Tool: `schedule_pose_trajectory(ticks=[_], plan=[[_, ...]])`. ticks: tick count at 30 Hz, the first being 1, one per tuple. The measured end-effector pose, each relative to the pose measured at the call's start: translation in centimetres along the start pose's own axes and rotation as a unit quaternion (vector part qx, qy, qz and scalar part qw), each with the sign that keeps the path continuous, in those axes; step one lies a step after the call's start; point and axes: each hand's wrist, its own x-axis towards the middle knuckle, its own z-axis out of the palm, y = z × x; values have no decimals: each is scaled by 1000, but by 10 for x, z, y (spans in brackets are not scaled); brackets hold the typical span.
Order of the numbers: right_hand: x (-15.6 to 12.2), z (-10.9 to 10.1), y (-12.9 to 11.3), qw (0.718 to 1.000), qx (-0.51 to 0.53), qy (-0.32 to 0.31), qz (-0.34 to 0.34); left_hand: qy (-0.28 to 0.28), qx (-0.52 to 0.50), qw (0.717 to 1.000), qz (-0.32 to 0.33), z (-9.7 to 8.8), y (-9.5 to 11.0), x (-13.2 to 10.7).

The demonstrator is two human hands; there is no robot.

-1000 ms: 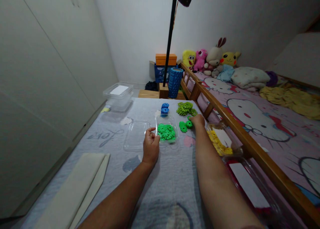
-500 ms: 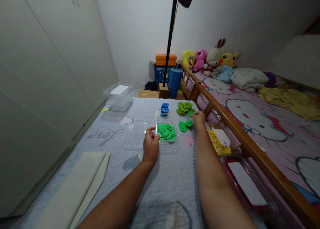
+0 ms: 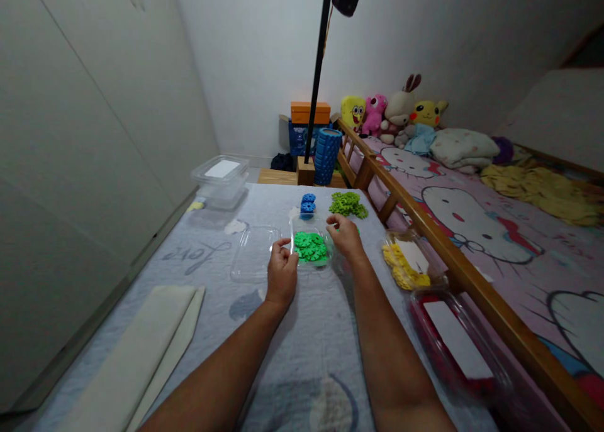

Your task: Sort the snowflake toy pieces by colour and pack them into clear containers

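A clear plastic box (image 3: 310, 275) stands on the cloth with a pile of green notched plastic discs (image 3: 310, 248) in it. My left hand (image 3: 282, 270) is closed at the left rim of this box, thumb and fingers about its edge. Over the right rim, my right hand (image 3: 344, 236) has its fingers curled into a pinch; anything between the fingertips is hidden. Behind the box lie blue discs (image 3: 307, 205), and a lime-green heap (image 3: 346, 204) is just beyond my right hand. Left of the box rests a clear lid (image 3: 255, 256).
Boxes with yellow pieces (image 3: 406, 265) and red contents (image 3: 457, 337) line the right edge beside the wooden bed rail (image 3: 410, 205). A lidded clear box (image 3: 221, 180) stands back left. Folded pale cloth (image 3: 141, 350) lies front left. A black pole (image 3: 315, 73) rises behind the table.
My right hand has moved left from the lime-green heap to the box's right rim. A green disc seen at its fingertips earlier is not visible there now. My left hand stays put.
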Motion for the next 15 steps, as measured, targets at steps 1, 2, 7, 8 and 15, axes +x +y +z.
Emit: schedule_pose_trajectory(ticks=[1, 2, 7, 8, 15], plan=[[0, -3, 6, 999, -34, 23, 11, 1, 0, 1000, 0, 0, 0, 0], [0, -7, 13, 996, -70, 46, 28, 2, 0, 1000, 1, 0, 0, 0], [-9, -16, 43, 958, -228, 104, 137, 2, 8, 1000, 6, 1, 1, 0], [-11, -16, 46, 954, -241, 98, 152, 2, 8, 1000, 6, 1, 1, 0], [-14, -14, 52, 946, -259, 63, 184, -1, 3, 1000, 10, 1, -1, 0]])
